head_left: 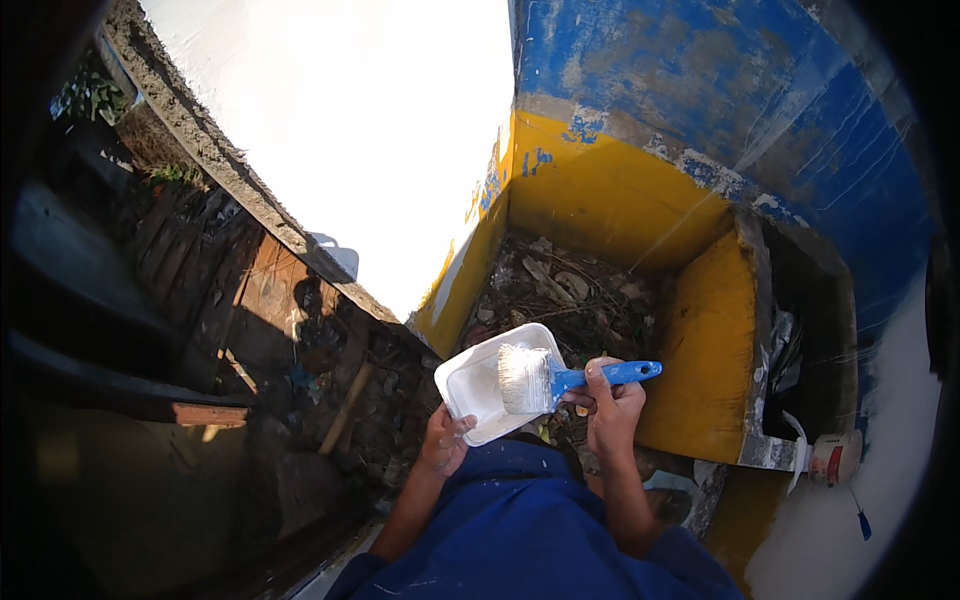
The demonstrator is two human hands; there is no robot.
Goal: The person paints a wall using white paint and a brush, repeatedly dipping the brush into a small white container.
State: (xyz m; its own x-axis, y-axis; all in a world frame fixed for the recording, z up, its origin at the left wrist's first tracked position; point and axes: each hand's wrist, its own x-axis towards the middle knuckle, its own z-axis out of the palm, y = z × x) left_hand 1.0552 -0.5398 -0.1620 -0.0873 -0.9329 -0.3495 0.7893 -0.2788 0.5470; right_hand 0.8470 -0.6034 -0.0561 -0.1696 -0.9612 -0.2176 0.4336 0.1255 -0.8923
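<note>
Just left of the right hand [612, 412], which grasps a blue-handled brush [568, 380], the whitened bristles [524, 378] lie over a white tray [472, 385] clasped at its edge by the left hand [442, 442]. Brush-loading seems underway; the next move likely calls for holding the tray level.

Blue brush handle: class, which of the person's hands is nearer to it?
The right hand, which grips the blue brush handle. The left hand is farther left, holding the near-left edge of the white tray.

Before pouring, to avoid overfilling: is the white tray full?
Not full: the white tray shows its inner walls; whether paint coats them, I cannot tell.
</note>
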